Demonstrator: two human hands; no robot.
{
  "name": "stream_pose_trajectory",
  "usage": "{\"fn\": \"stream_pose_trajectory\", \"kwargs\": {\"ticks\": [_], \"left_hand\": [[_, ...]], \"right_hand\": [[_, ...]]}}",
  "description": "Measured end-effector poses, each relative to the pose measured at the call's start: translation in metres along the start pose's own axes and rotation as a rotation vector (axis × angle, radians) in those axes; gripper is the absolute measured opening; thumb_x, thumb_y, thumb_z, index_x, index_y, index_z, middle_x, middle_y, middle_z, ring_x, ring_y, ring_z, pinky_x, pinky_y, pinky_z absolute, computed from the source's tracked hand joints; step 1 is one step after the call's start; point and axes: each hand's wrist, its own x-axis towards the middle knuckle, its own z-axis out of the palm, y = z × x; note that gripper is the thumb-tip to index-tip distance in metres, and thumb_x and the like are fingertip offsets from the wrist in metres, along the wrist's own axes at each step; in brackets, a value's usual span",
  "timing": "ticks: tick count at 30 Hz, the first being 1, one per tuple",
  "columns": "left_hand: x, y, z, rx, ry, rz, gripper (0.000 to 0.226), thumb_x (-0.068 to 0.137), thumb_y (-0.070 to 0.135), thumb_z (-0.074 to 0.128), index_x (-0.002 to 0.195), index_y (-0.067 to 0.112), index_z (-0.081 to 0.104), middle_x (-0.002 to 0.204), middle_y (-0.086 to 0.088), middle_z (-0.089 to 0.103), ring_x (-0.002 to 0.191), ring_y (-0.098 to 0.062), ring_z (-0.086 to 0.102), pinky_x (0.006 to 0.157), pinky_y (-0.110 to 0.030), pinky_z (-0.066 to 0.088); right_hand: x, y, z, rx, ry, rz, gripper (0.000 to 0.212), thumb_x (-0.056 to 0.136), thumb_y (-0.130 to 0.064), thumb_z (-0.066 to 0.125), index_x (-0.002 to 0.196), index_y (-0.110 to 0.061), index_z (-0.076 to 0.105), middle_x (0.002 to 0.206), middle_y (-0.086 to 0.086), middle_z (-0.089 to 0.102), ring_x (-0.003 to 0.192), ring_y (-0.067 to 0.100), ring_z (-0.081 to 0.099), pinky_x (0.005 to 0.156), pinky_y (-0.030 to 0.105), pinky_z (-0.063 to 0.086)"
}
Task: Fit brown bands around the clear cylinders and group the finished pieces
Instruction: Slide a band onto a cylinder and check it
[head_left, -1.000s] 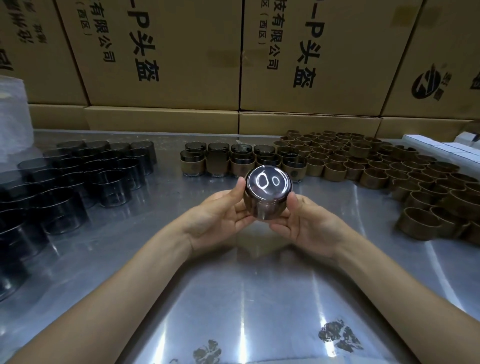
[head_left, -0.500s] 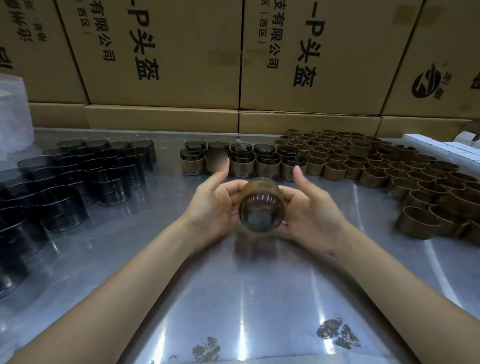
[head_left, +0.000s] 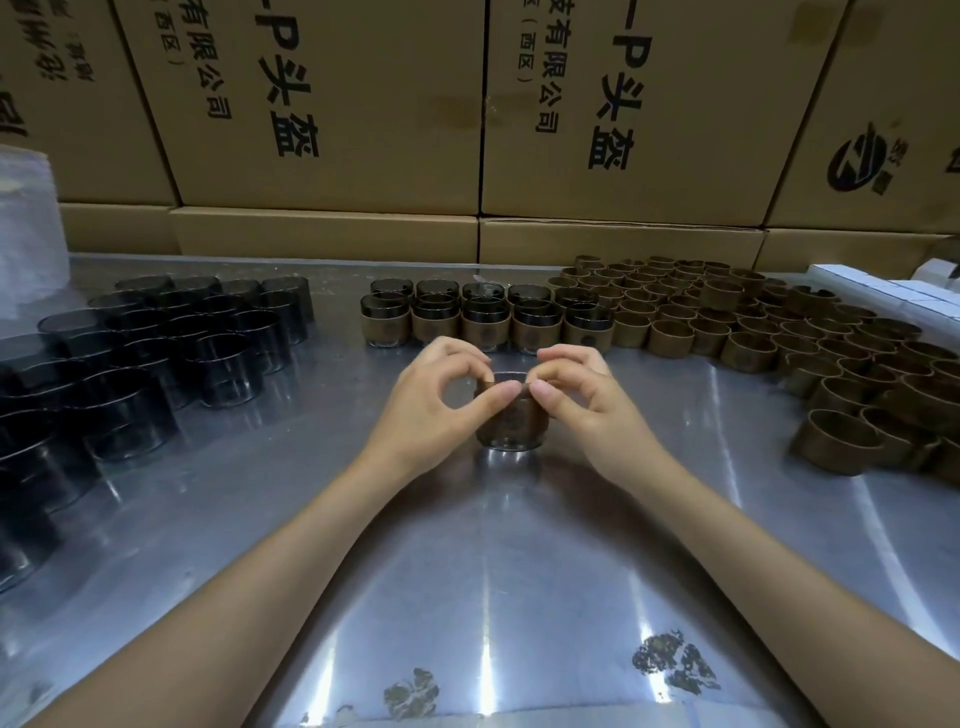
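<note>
A clear cylinder (head_left: 511, 415) is stood upright on the metal table (head_left: 483, 561), at the middle of the scene and just near of the finished row. A brown band (head_left: 514, 418) is wrapped around its wall, with a dark round mark on the near face; a strip of bare glass is left showing at the base, and the open rim is seen at the top. The rim is pinched on its left side by the left hand (head_left: 436, 402), thumb on the near edge and fingers curled over the far edge. The right side of the rim is pinched in the same way by the right hand (head_left: 576, 395). The two hands are held close together, the thumb tips nearly meeting above the band.

Just beyond the hands, the finished pieces (head_left: 488, 317) are grouped in two tight rows, each a dark glass cup with a band around its lower half; nothing is seen inside them. To the right, a large cluster of loose brown bands (head_left: 779, 332) is spread across the table, all standing as open rings, the cluster reaching from the far edge to the near right. To the left, unbanded clear cylinders (head_left: 171, 343) are packed together, upright and touching, appearing dark against the metal.

Cardboard boxes (head_left: 332, 104) printed with black characters are stacked along the far edge of the table. White boxes (head_left: 883, 288) are lined up at the far right.
</note>
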Motion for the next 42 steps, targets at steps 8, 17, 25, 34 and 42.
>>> {"fn": "stream_pose_trajectory", "kwargs": {"ticks": [8, 17, 25, 34, 42], "left_hand": [[0.0, -0.011, -0.002, 0.002, -0.1, -0.086, 0.035, 0.066, 0.061, 0.066, 0.082, 0.029, 0.063, 0.105, 0.018, 0.063, 0.1, 0.008, 0.059, 0.081, -0.003, 0.04], [0.008, -0.041, -0.027, -0.016, 0.117, -0.286, 0.027, 0.082, 0.028, 0.073, 0.106, 0.026, 0.061, 0.108, 0.014, 0.061, 0.108, -0.006, 0.056, 0.084, -0.01, 0.043], [0.011, -0.064, -0.051, 0.097, 0.24, -0.428, 0.037, 0.091, 0.026, 0.063, 0.127, 0.018, 0.059, 0.132, -0.004, 0.056, 0.123, -0.02, 0.05, 0.094, -0.026, 0.039], [0.024, -0.072, -0.049, 0.021, 0.292, -0.541, 0.083, 0.079, 0.018, 0.077, 0.148, 0.02, 0.031, 0.149, -0.008, 0.041, 0.136, -0.024, 0.04, 0.107, -0.036, 0.035], [0.039, -0.086, -0.046, 0.034, 0.303, -0.595, 0.091, 0.079, 0.023, 0.078, 0.151, 0.018, 0.022, 0.151, -0.009, 0.039, 0.137, -0.025, 0.039, 0.11, -0.04, 0.034]], "right_hand": [[0.001, 0.009, -0.001, -0.136, -0.028, -0.047, 0.015, 0.094, -0.022, 0.058, 0.103, -0.034, 0.062, 0.115, -0.014, 0.053, 0.103, -0.003, 0.056, 0.09, 0.008, 0.039], [0.008, 0.029, -0.011, -0.101, 0.127, 0.206, 0.034, 0.096, -0.028, 0.055, 0.128, -0.018, 0.051, 0.117, -0.008, 0.057, 0.106, 0.009, 0.055, 0.09, 0.025, 0.045], [0.021, 0.047, -0.018, -0.094, 0.212, 0.324, 0.039, 0.096, -0.025, 0.055, 0.133, -0.017, 0.047, 0.127, -0.002, 0.056, 0.096, 0.012, 0.058, 0.082, 0.036, 0.055], [0.044, 0.06, -0.019, -0.272, 0.314, 0.338, 0.042, 0.093, -0.023, 0.054, 0.134, -0.029, 0.05, 0.146, 0.002, 0.04, 0.124, 0.026, 0.051, 0.102, 0.046, 0.044], [0.057, 0.065, -0.02, -0.407, 0.241, 0.411, 0.037, 0.094, -0.031, 0.052, 0.13, -0.037, 0.056, 0.159, 0.006, 0.02, 0.14, 0.018, 0.032, 0.09, 0.032, 0.035]]}}
